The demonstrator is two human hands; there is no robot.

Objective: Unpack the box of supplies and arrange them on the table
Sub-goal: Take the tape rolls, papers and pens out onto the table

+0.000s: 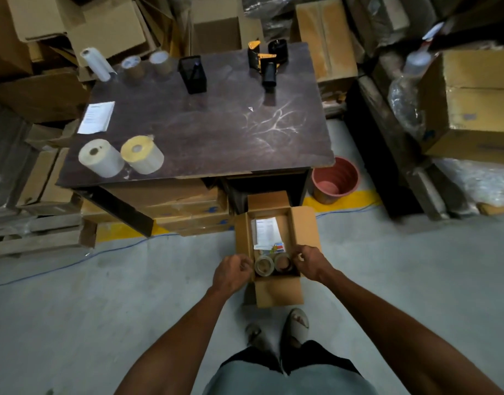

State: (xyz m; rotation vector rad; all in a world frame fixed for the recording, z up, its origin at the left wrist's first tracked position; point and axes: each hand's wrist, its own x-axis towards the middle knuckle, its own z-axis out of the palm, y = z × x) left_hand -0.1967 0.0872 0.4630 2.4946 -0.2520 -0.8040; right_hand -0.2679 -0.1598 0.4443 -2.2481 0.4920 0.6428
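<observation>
An open cardboard box [305,226] stands on the floor in front of my feet. Inside lie two tape rolls side by side, a left tape roll [263,266] and a right tape roll [283,262], behind them a white paper sheet [267,229] and a small coloured packet [278,248]. My left hand [232,270] is curled against the left roll's rim. My right hand [308,260] pinches the right roll's rim. Both rolls sit inside the box. The dark wooden table [216,138] is beyond the box.
On the table stand two label rolls [101,162], a paper sheet [96,117], a white roll [95,64], two brown tape rolls [132,67], a black mesh holder [193,75] and a yellow tape dispenser [263,62]. A red bucket [335,181] stands at the right; cartons are stacked all around.
</observation>
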